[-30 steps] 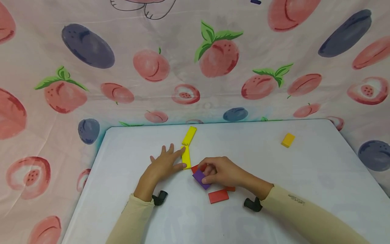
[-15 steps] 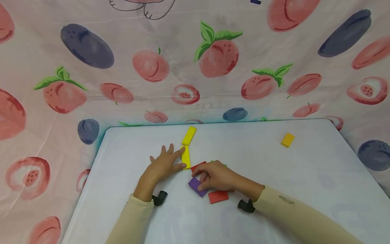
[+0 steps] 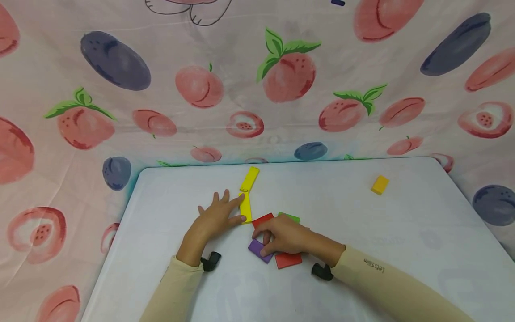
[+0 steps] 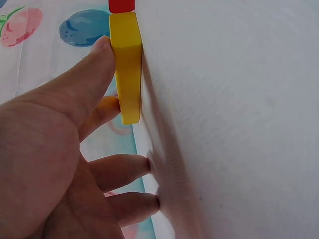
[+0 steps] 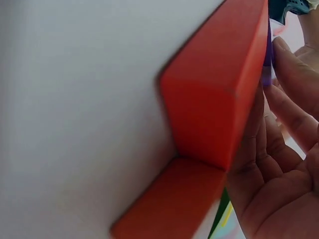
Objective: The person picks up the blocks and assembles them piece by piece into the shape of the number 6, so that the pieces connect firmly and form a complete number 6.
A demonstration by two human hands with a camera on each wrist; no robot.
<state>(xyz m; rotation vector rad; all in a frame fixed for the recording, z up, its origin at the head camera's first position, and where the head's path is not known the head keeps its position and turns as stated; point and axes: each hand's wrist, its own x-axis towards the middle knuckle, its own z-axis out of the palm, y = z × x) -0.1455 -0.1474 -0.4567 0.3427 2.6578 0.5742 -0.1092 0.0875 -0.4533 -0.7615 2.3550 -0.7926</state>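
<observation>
My left hand (image 3: pixel 215 221) has its fingers spread, the thumb and index tips resting on a yellow block (image 3: pixel 246 211). In the left wrist view those two tips touch the yellow block (image 4: pixel 128 74) while other fingertips meet the table. My right hand (image 3: pixel 287 235) pinches a purple block (image 3: pixel 259 251) between thumb and fingers, low at the table. A red block (image 3: pixel 263 220) lies just beyond it, against the near end of the yellow one. Another red block (image 3: pixel 288 260) sits beside the purple block. The right wrist view shows an orange-red block (image 5: pixel 169 204), which the hand hides from above.
A second yellow block (image 3: pixel 250 179) continues from the first toward the table's back edge. Part of a green block (image 3: pixel 290 217) shows behind the right hand. An orange-yellow block (image 3: pixel 380 184) lies apart at the right on the white table (image 3: pixel 161 192).
My right hand has brought the purple block down and slightly left, toward the near side, uncovering the red block and part of the green one. The left hand has stayed in place.
</observation>
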